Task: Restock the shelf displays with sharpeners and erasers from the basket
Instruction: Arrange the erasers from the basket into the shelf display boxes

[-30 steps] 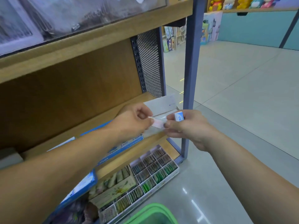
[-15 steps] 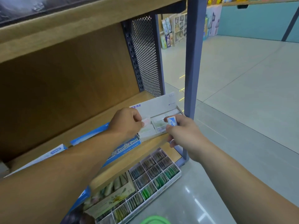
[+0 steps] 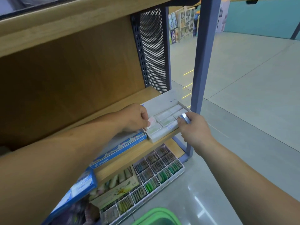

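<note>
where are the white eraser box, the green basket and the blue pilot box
white eraser box [image 3: 162,101], head view, on its raised lid
green basket [image 3: 155,212], head view, on its rim at the bottom edge
blue pilot box [image 3: 124,146], head view, on its printed front wall

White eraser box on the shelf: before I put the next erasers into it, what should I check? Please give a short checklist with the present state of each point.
1. Left hand has the pinkish eraser pinched: ok.
2. Right hand holds the blue-banded eraser: ok.
3. White box lid flap is open: ok, it stands up at the back.
4. Free slot in the box: cannot tell; wrapped erasers cover the visible top layer.
5. Box rests flat on the shelf: ok.
6. Stock left in the green basket: cannot tell; only its rim shows.
</note>
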The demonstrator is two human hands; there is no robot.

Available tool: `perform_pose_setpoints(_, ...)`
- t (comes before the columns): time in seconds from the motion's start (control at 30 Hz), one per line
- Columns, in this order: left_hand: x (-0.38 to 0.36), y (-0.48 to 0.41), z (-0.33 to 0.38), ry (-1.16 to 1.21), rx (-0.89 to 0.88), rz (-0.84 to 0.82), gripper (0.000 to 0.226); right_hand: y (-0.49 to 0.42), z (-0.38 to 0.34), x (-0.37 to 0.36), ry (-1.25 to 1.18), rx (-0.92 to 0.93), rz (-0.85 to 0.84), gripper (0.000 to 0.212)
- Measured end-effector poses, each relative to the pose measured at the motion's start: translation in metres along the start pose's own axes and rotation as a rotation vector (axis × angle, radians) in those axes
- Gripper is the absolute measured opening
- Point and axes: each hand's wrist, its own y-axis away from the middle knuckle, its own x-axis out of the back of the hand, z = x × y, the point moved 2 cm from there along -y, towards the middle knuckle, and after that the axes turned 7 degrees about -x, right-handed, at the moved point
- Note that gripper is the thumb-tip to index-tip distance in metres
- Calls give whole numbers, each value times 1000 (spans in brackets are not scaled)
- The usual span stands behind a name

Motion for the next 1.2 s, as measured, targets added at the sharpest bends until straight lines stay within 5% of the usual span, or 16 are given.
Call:
perform_pose_setpoints(0.17, 1, 4, -2, 14, -88, 187, 8, -1, 1, -1, -15, 6, -9, 20)
perform_pose_setpoints(0.83, -16, 8, -3, -212, -34, 92, 39, 13, 0, 2, -57, -5, -139, 18)
perform_pose_setpoints(1.07, -12, 15, 6, -112, -118, 198, 9, 15, -7, 3, -104, -3, -162, 16)
perform_pose_setpoints(1.2, -4, 15, 13, 30, -160, 140, 45, 20, -17, 7, -214, 18, -211, 14)
